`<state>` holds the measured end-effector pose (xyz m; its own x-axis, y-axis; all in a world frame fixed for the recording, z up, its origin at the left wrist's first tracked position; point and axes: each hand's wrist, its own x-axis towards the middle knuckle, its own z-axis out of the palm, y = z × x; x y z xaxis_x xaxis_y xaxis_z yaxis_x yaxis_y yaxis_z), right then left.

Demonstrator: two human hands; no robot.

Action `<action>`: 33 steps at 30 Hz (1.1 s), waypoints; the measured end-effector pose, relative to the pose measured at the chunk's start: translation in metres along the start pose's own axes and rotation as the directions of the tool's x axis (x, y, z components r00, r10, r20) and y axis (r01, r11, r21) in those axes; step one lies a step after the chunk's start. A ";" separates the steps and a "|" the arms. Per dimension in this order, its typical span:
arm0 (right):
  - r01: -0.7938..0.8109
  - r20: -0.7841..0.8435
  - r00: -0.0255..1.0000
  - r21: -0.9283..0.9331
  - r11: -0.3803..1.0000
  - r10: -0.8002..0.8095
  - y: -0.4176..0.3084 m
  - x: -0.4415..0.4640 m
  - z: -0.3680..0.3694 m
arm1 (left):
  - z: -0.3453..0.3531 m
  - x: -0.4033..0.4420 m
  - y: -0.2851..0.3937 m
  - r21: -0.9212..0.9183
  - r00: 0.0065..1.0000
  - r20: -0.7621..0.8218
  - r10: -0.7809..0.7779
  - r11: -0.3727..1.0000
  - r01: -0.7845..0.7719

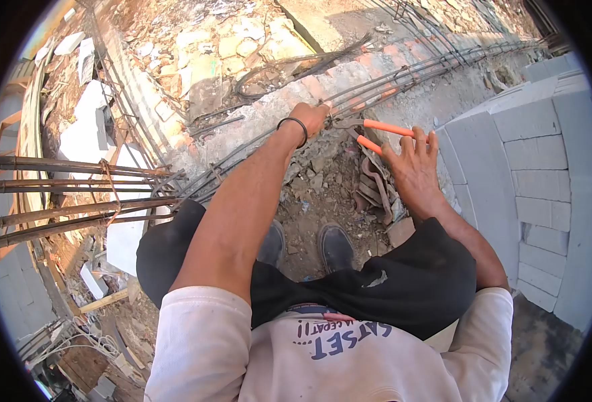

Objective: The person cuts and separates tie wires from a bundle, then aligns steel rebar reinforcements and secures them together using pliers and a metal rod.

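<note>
My right hand (pixel 413 167) grips the spread orange handles of a pair of pincers (pixel 393 127), fingers over one handle and thumb at the other. The metal jaws reach left to the long steel rebars (pixel 376 94), close beside my left hand (pixel 308 120). That hand is closed at the rebars with its knuckles up, and its grip hides whatever lies inside. A black band (pixel 298 127) circles the left wrist. The rebars run along a low, rough brick and mortar wall (pixel 309 87).
Thicker rebar ends (pixel 75 181) jut out at the left. Stacked grey blocks (pixel 530 154) stand close on the right. Broken tiles (pixel 373 184) and rubble lie by my boots (pixel 336 248). A coil of dark wire (pixel 249 84) rests beyond the wall.
</note>
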<state>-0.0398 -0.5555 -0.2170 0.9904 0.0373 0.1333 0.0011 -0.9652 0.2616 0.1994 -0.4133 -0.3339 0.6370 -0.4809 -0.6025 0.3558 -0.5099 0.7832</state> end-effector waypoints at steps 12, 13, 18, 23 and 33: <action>0.247 0.036 0.969 -0.054 0.967 -0.245 0.039 0.043 -0.023 | -0.001 -0.005 0.004 0.142 0.999 -0.046 0.027 0.990 -0.020; 0.249 0.040 0.968 -0.057 0.967 -0.247 0.044 0.052 -0.026 | -0.001 -0.011 0.009 0.138 0.999 -0.044 0.027 0.990 -0.021; 0.354 0.079 0.935 -0.188 0.916 -0.345 0.059 0.093 -0.037 | -0.003 -0.024 0.019 0.182 0.998 -0.055 0.015 0.983 -0.005; 0.388 0.180 0.919 -0.253 0.886 -0.351 0.064 0.115 -0.039 | -0.003 -0.019 0.014 0.220 0.998 -0.056 0.040 0.975 -0.026; 0.165 0.479 0.871 -0.067 0.984 -0.113 0.047 0.081 -0.036 | 0.001 -0.005 0.003 0.192 0.997 -0.055 0.058 0.980 -0.046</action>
<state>0.0350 -0.5889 -0.1594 0.9284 0.0179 -0.3711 0.1552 -0.9262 0.3435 0.1967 -0.4131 -0.3287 0.6935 -0.4693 -0.5466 0.1878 -0.6147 0.7661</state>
